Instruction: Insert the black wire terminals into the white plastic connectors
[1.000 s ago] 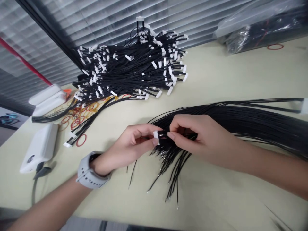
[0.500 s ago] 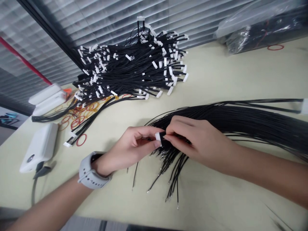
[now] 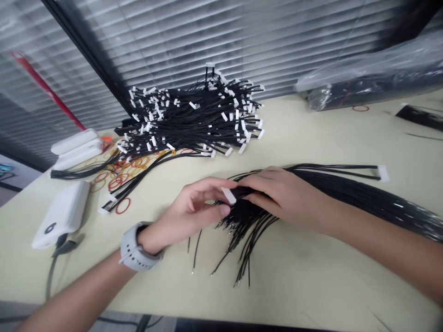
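A small white connector point(image 3: 229, 196) with black wires entering it sits between the fingertips of my left hand point(image 3: 194, 207). Just to the right, my right hand point(image 3: 284, 193) is closed round the black wires behind that connector. Both hands are over the left end of a long bundle of loose black wires point(image 3: 332, 189), whose metal-tipped ends fan out on the table below them. Another white connector point(image 3: 383, 173) lies at the far end of several wires on the right.
A heap of black cables point(image 3: 194, 115) with white connectors lies at the back. Rubber bands point(image 3: 122, 206), a white power bank point(image 3: 64, 214) with a cord and two white cases point(image 3: 79, 150) are at left; a plastic-wrapped bundle point(image 3: 374, 87) is back right.
The view has tilted up and shifted, showing more of the right side. My right hand has moved from a fingertip pinch to a fuller hold on the wires; the small connector is tilted differently.
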`<act>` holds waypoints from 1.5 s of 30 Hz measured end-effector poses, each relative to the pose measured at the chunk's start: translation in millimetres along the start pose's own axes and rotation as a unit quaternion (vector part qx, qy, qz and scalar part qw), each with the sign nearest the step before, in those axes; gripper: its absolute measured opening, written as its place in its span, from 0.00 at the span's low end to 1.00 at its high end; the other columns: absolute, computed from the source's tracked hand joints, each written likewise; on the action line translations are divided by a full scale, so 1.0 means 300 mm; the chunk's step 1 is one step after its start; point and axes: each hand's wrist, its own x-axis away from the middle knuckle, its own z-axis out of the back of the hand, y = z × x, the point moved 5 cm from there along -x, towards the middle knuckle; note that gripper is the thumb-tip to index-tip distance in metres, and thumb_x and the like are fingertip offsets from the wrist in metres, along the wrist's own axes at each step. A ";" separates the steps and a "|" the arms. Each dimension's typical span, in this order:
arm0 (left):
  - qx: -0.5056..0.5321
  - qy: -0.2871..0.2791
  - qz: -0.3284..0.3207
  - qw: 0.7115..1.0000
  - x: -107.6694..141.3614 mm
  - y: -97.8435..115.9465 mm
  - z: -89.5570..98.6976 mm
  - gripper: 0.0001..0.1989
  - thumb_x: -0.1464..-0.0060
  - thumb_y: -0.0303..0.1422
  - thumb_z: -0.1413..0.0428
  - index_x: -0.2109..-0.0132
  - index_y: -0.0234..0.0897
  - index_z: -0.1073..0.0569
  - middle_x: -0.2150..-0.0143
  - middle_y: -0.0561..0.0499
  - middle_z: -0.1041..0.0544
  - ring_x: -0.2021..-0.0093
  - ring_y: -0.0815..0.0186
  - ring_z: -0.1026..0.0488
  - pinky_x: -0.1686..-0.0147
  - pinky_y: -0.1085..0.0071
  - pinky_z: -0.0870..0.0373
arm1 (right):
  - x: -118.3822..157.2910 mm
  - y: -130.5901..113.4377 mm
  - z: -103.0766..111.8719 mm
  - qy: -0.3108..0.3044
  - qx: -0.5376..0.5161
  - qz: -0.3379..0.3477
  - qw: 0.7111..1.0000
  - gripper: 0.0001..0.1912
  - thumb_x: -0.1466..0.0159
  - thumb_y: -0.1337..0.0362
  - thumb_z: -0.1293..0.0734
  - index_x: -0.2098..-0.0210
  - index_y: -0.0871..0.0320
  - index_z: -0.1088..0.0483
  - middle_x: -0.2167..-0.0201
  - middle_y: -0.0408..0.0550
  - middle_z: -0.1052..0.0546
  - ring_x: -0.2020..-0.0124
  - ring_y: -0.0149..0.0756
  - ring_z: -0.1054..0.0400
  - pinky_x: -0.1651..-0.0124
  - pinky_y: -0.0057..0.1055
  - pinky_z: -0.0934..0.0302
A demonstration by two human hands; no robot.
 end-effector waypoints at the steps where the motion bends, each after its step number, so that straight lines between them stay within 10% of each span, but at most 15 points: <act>1: -0.070 0.003 -0.039 0.997 0.002 0.020 0.004 0.16 0.47 0.25 0.44 0.50 0.40 0.30 0.55 0.47 0.30 0.56 0.67 0.30 0.61 0.75 0.30 | -0.002 0.001 -0.002 -0.011 -0.013 -0.003 1.000 0.10 0.34 0.65 0.44 0.61 0.58 0.33 0.67 0.46 0.25 0.65 0.36 0.32 0.61 0.35 0.41; 8: -0.398 0.071 -0.187 0.895 0.020 0.097 -0.005 0.08 0.42 0.27 0.49 0.56 0.35 0.29 0.60 0.47 0.28 0.59 0.68 0.30 0.57 0.70 0.32 | 0.005 -0.066 0.038 0.054 0.126 0.062 0.989 0.11 0.34 0.66 0.43 0.58 0.64 0.32 0.64 0.53 0.27 0.64 0.37 0.34 0.64 0.34 0.43; 12: -0.303 0.097 -0.045 0.947 0.003 0.029 0.026 0.07 0.43 0.32 0.49 0.63 0.34 0.29 0.69 0.50 0.27 0.69 0.69 0.31 0.70 0.74 0.32 | 0.030 -0.138 0.006 0.036 0.200 0.182 0.962 0.10 0.37 0.75 0.43 0.68 0.62 0.31 0.69 0.48 0.29 0.68 0.34 0.37 0.66 0.32 0.45; 16: -0.142 0.076 0.049 0.986 -0.003 -0.035 0.035 0.09 0.44 0.35 0.48 0.61 0.33 0.28 0.68 0.50 0.25 0.69 0.69 0.30 0.71 0.75 0.33 | 0.036 -0.114 -0.064 -0.044 0.200 0.141 0.969 0.08 0.40 0.76 0.40 0.66 0.62 0.32 0.68 0.48 0.31 0.67 0.34 0.39 0.64 0.32 0.45; 36: -0.036 0.032 0.158 0.986 0.026 -0.051 0.012 0.06 0.44 0.32 0.48 0.63 0.34 0.30 0.69 0.53 0.27 0.68 0.71 0.32 0.70 0.77 0.36 | 0.028 -0.051 -0.050 -0.087 -0.110 -0.058 0.988 0.09 0.35 0.66 0.42 0.66 0.57 0.31 0.66 0.43 0.29 0.64 0.31 0.36 0.61 0.32 0.43; 45: -0.006 0.032 0.154 0.988 0.021 -0.056 0.018 0.04 0.45 0.30 0.47 0.64 0.34 0.29 0.70 0.54 0.28 0.70 0.73 0.33 0.70 0.77 0.36 | 0.027 -0.009 -0.021 0.018 -0.185 -0.183 0.965 0.06 0.39 0.64 0.37 0.65 0.52 0.28 0.70 0.38 0.24 0.71 0.28 0.32 0.70 0.25 0.42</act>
